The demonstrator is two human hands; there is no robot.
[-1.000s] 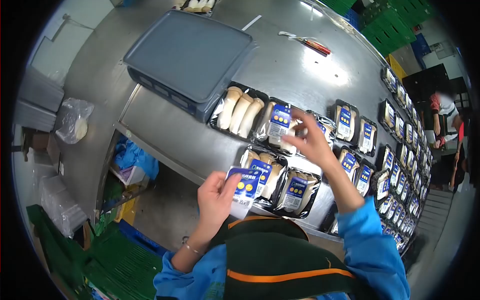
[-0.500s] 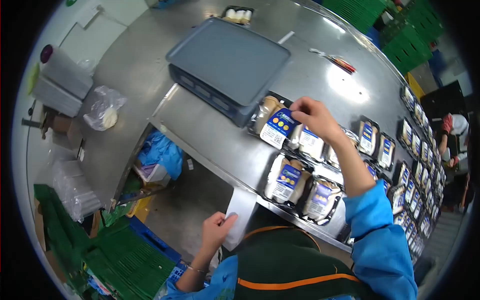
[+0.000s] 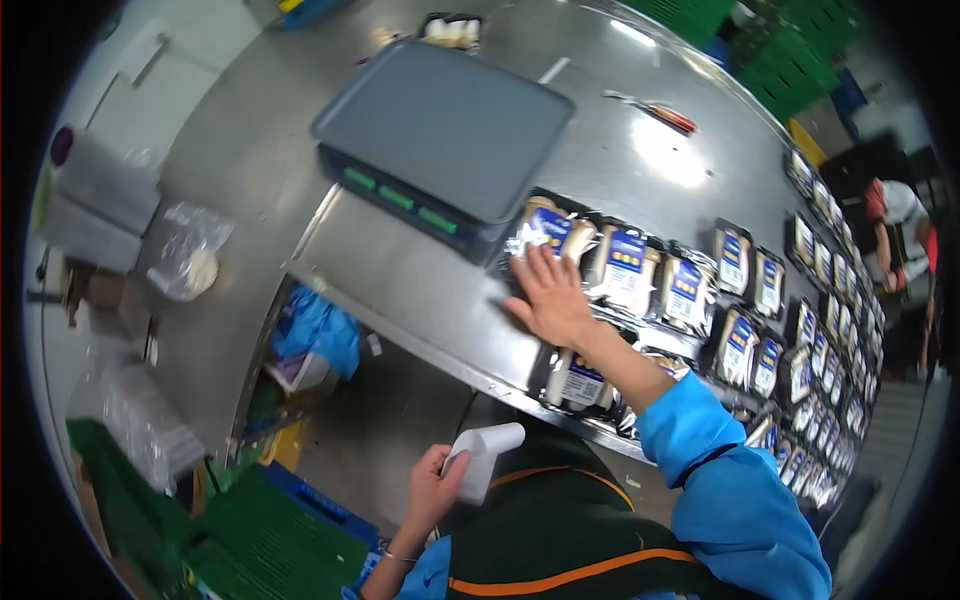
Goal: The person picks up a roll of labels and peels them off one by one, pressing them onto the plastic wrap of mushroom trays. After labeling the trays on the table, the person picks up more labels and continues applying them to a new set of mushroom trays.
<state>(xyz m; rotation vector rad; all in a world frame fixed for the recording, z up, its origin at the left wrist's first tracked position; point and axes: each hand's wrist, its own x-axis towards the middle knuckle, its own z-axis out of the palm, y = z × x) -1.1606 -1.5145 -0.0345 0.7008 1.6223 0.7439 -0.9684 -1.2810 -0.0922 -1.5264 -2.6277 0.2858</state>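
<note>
My left hand is closed around a curled white paper strip, held low in front of my apron beyond the table edge. My right hand lies flat with its fingers spread, on the lower part of a film-wrapped mushroom pack. That pack has a blue-and-white label, partly hidden by my fingers, and lies beside a grey weighing scale. Under my right wrist is another labelled pack, partly covered. To the right lie two more labelled packs, one nearer and one farther.
Rows of labelled packs cover the table's right side. A red-handled tool and an open-topped tray of white pieces lie farther back. A plastic bag sits left. Green crates stand below; another person is at right.
My right hand has gone from pinching the label's corner to lying flat on the pack, with the label now down on it. The paper strip now curls over in my left hand. The scale's display shows green.
</note>
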